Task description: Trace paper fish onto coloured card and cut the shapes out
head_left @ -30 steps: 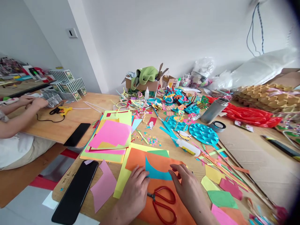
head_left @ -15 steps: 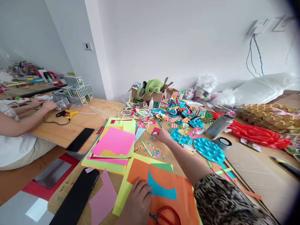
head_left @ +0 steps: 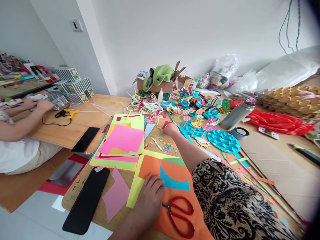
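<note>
My left hand (head_left: 151, 196) lies on the orange paper (head_left: 147, 166), its fingertips at the left edge of a cut blue piece (head_left: 172, 180). Red-handled scissors (head_left: 180, 216) rest on the orange sheet, with their blades running under or beside that hand. My right hand (head_left: 171, 129) reaches forward over the table, fingers bent down at a small red piece (head_left: 166, 124); its fingertips are mostly hidden. Tiny paper scraps (head_left: 167, 147) lie in front of it.
Stacked coloured paper (head_left: 122, 140) and two black phones (head_left: 87, 203) lie at the left. Blue paper discs (head_left: 223, 141), a metal bottle (head_left: 237, 115) and tape (head_left: 240, 132) sit at the right. A person's hands (head_left: 45, 106) work near a yellow glue gun (head_left: 71, 113).
The view has tilted down and shifted, so more of the scissors shows. My right hand remains by the small red piece, with its fingers now more hidden. My left hand stays on the orange paper.
</note>
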Demonstrator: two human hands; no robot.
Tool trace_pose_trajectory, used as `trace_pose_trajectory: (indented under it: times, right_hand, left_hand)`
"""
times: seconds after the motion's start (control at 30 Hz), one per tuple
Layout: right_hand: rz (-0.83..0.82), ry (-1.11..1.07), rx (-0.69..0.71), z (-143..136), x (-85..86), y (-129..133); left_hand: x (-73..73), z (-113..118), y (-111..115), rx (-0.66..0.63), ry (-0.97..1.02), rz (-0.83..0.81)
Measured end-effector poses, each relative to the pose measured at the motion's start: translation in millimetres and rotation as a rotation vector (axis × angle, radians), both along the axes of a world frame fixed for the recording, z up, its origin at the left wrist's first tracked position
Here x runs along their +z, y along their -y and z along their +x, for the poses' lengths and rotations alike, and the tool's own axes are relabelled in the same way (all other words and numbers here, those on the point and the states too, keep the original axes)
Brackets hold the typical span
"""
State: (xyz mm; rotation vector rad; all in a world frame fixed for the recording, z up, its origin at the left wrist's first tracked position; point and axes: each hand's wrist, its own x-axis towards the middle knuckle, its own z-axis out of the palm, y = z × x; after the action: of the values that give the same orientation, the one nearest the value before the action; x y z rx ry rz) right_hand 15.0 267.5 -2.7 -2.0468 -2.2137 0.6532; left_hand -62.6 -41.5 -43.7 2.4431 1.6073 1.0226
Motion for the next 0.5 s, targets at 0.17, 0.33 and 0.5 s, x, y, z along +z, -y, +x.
trace_pose_trajectory:
  times: [0.17, 0.33, 0.5]
  right_hand:
    - [0.062, 0.02, -0.107, -3, 2.5, 8]
    - [0.064, -0.002, -0.148, -1, 8.6, 13]
    - [0.064, -0.033, -0.147, 0, 11.4, 19]
  left_hand:
    - [-1.9, 0, 0, 0.007, -0.02, 0.024]
    - [-0.9, 0, 1, 0.001, -0.035, 0.025]
    - [-2.8, 0, 1, 0.003, -0.012, 0.023]
